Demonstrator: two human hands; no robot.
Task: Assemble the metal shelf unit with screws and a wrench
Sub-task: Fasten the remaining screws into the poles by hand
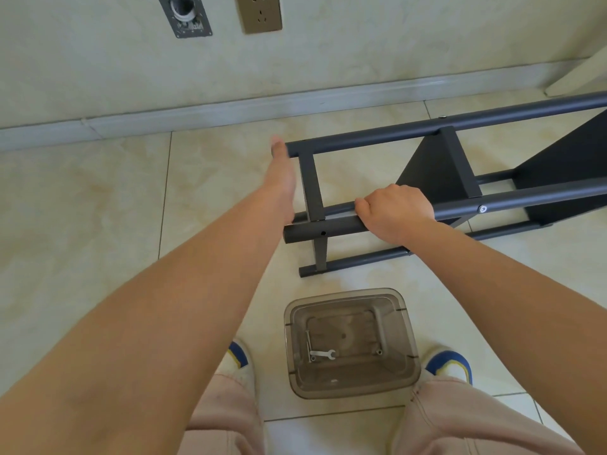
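The dark grey metal shelf unit (440, 165) lies on its side on the tiled floor, its legs pointing left. My right hand (397, 211) grips the near upper leg tube from above, close to its free end. My left hand (282, 172) reaches to the end of the far upper tube; its fingers are extended and blurred, beside or touching the tube end. A screw head (482, 209) shows on the near tube to the right of my right hand. A small silver wrench (323, 354) and loose screws (379, 352) lie in the clear brown plastic bin (404, 379).
The bin stands on the floor between my feet, just below the shelf legs. My shoes (450, 364) flank it. The wall with a skirting board (230, 110), a socket and an open wall box runs behind. A pale board (578, 77) leans at the upper right.
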